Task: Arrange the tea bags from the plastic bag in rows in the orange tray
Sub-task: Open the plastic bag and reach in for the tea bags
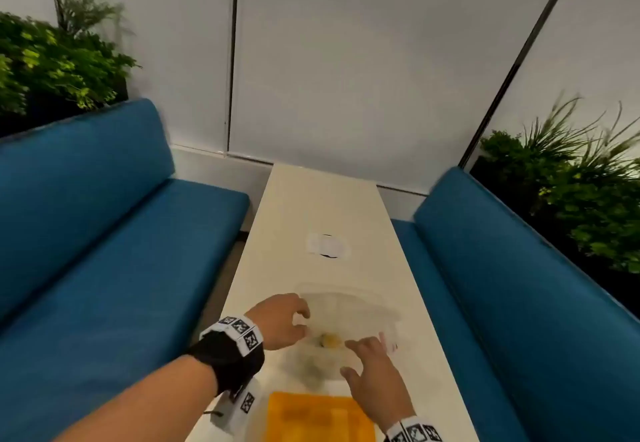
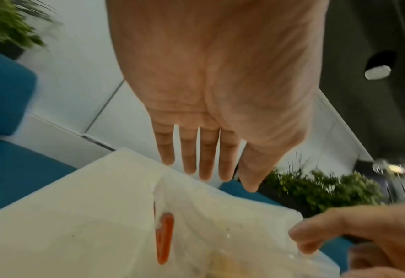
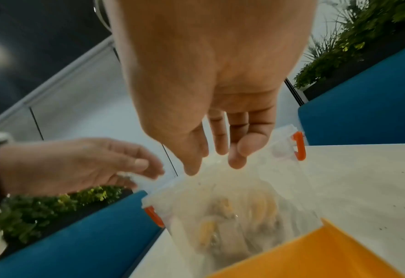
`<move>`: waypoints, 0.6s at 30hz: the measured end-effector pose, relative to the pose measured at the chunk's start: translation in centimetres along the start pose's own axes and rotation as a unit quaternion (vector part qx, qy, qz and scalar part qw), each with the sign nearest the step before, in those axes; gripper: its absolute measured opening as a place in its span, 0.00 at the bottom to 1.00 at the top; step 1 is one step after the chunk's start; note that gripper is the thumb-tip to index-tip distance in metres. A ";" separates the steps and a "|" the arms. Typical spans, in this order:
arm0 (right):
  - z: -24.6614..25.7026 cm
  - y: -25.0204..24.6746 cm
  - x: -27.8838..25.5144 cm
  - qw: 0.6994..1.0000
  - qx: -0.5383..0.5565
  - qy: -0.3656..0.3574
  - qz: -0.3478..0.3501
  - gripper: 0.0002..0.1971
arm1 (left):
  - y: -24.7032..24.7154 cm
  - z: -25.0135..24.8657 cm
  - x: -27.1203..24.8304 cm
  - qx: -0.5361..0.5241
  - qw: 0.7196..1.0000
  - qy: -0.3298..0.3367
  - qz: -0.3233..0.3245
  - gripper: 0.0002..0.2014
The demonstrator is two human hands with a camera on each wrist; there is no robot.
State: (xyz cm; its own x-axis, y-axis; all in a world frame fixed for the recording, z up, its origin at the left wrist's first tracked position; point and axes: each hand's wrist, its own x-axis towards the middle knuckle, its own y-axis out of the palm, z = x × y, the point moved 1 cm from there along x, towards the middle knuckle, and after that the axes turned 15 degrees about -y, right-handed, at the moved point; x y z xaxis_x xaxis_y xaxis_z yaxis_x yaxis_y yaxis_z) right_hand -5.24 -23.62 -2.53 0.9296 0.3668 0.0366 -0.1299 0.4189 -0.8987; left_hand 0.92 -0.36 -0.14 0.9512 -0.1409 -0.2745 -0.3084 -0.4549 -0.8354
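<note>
A clear plastic zip bag (image 1: 349,317) lies on the white table just beyond the orange tray (image 1: 311,417), whose inside is blurred. Yellowish tea bags (image 3: 220,216) show through the plastic. The bag has orange zip ends (image 3: 300,145). My left hand (image 1: 304,320) hovers at the bag's left edge, its fingers (image 2: 206,165) straight and spread, holding nothing. My right hand (image 1: 353,355) reaches over the bag's near right part with loose fingers (image 3: 237,159) just above its mouth. Whether either hand touches the plastic I cannot tell.
The narrow white table (image 1: 322,199) runs away from me between two blue benches (image 1: 104,234) (image 1: 519,286). A white and black round patch (image 1: 327,246) sits mid-table. Plants (image 1: 52,61) stand behind both benches. A white marker block (image 1: 239,407) lies left of the tray.
</note>
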 end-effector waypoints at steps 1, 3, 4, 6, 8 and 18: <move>0.0 0.3 0.3 1.000 -0.013 0.001 0.016 0.23 | 0.6 -0.8 0.9 0.022 1.000 0.010 0.005 0.21; -0.2 0.7 0.6 0.999 -0.033 0.009 0.023 0.21 | 1.5 -2.4 2.7 0.087 0.996 0.020 0.002 0.28; -0.1 0.7 0.6 0.999 -0.034 0.008 0.024 0.20 | 1.8 -3.1 3.3 0.111 0.993 0.024 -0.002 0.32; -0.5 0.9 0.8 0.999 -0.043 0.010 0.022 0.18 | 2.7 -4.0 5.0 0.175 0.984 0.029 -0.009 0.40; -0.7 1.0 1.0 0.998 -0.056 0.012 0.017 0.17 | 3.4 -4.4 6.4 0.229 0.973 0.002 0.012 0.46; -3.2 0.7 2.8 0.998 -0.064 0.024 -0.012 0.13 | 0.1 -6.6 6.4 0.105 0.992 0.024 -0.068 0.09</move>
State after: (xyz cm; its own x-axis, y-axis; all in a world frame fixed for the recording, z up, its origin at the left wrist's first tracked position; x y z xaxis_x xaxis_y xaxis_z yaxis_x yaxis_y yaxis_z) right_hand -1.65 -24.92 -4.45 0.9477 0.3165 0.0411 -0.0649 0.3172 -0.9461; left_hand 7.03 -7.11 1.17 0.9819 -0.1346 -0.1335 -0.1669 -0.2798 -0.9455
